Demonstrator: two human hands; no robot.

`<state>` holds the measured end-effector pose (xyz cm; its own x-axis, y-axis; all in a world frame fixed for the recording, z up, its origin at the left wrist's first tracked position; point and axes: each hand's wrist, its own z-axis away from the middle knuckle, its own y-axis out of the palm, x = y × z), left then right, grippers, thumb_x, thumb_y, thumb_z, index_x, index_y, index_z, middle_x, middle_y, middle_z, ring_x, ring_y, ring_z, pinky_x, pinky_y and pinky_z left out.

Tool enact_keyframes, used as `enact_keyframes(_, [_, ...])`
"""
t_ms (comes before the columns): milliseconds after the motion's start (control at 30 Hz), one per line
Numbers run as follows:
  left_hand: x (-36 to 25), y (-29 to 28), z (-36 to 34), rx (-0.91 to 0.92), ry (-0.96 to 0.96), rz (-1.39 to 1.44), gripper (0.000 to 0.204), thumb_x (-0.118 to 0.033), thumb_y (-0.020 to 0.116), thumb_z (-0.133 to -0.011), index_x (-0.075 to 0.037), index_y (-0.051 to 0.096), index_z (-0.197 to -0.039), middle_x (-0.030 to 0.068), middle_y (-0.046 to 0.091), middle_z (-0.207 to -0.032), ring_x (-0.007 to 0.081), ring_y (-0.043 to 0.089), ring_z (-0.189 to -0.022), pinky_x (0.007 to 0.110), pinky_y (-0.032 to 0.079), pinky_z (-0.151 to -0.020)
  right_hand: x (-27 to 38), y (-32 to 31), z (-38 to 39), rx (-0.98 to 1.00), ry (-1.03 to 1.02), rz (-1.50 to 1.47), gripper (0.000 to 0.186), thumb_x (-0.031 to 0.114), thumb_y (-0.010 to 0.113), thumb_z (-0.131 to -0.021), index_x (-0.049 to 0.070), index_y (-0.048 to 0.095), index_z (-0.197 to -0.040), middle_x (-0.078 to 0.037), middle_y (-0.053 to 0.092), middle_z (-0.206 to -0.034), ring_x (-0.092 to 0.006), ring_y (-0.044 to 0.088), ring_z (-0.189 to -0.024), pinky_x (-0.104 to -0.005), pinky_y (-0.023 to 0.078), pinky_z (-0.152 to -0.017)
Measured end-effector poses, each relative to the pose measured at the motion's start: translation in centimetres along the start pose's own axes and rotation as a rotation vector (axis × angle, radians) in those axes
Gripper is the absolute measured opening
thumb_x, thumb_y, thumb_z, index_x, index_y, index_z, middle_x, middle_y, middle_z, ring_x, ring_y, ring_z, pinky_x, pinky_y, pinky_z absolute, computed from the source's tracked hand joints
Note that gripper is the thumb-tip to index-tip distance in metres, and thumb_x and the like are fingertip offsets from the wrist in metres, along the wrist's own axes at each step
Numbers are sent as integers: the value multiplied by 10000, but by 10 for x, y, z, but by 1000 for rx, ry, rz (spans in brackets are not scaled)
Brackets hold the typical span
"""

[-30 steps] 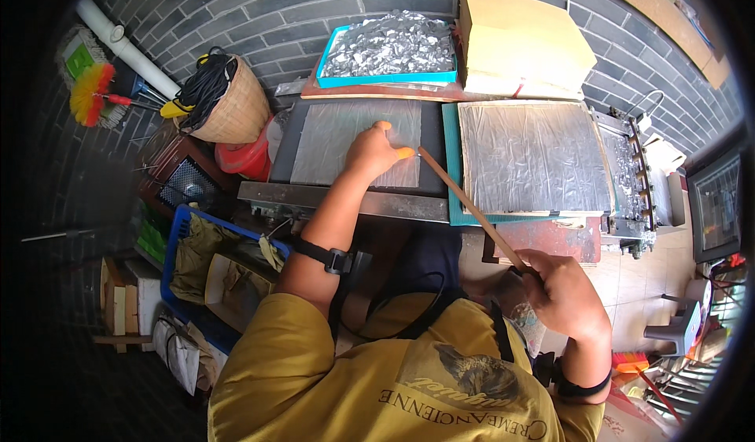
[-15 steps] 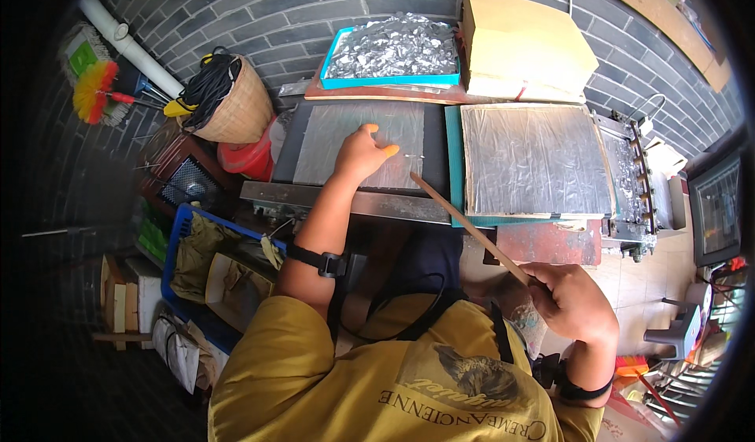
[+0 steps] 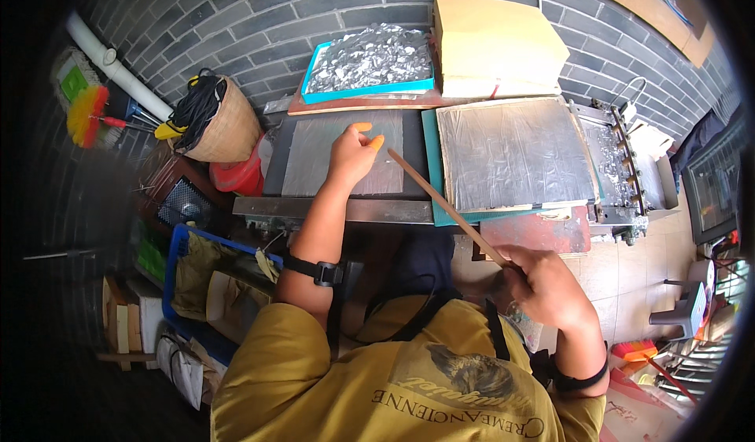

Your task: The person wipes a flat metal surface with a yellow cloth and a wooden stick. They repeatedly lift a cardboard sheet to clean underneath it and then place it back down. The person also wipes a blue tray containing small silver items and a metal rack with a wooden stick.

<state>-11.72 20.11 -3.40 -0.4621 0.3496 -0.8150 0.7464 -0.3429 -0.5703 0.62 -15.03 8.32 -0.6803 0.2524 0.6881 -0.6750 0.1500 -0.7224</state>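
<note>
My left hand (image 3: pixel 352 156) hovers over or rests on a thin grey sheet (image 3: pixel 307 163) on a dark board (image 3: pixel 414 147); which of the two I cannot tell. Yellow covers sit on its thumb and index fingertip, and those two are apart with nothing visible between them. In my right hand (image 3: pixel 546 283) is a thin wooden stick (image 3: pixel 448 204), gripped by its near end. The stick slants up and left, its far tip close to my left thumb, above the sheet. Right of the board lies a stack of crinkled grey sheets (image 3: pixel 515 155) on a teal ribbed mat (image 3: pixel 442 218).
Behind the sheet stands a blue tray (image 3: pixel 314 96) heaped with silvery flakes. Beside it rises a thick stack of yellow paper (image 3: pixel 499 45). A metal bar (image 3: pixel 330 209) edges the work surface. At left are a woven basket (image 3: pixel 232 123) with black cable and a blue crate (image 3: pixel 174 277).
The whole view has shifted a little. The stick's tip has moved farther over the sheet, nearer my left hand. My left thumb and index finger have drawn closer together.
</note>
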Motion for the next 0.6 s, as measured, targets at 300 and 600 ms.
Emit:
enact_keyframes(300, [-20, -19, 12, -120, 71, -14, 370, -218, 705, -819, -2, 606, -1103, 101, 670, -790, 209, 641, -707, 328, 503, -655, 3, 3, -3, -49, -85, -26, 331, -53, 541, -801, 5, 611, -1119, -180, 649, -783, -288, 642, -675, -334, 494, -639])
enact_keyframes(600, [0, -44, -2, -290, 124, 122, 310, -199, 705, -824, -32, 624, -1073, 63, 646, -729, 157, 610, -646, 306, 478, -615, 8, 43, -41, 113, -124, 127, 314, 81, 555, -814, 24, 607, -1119, -231, 640, -823, -420, 612, -776, -452, 499, -693])
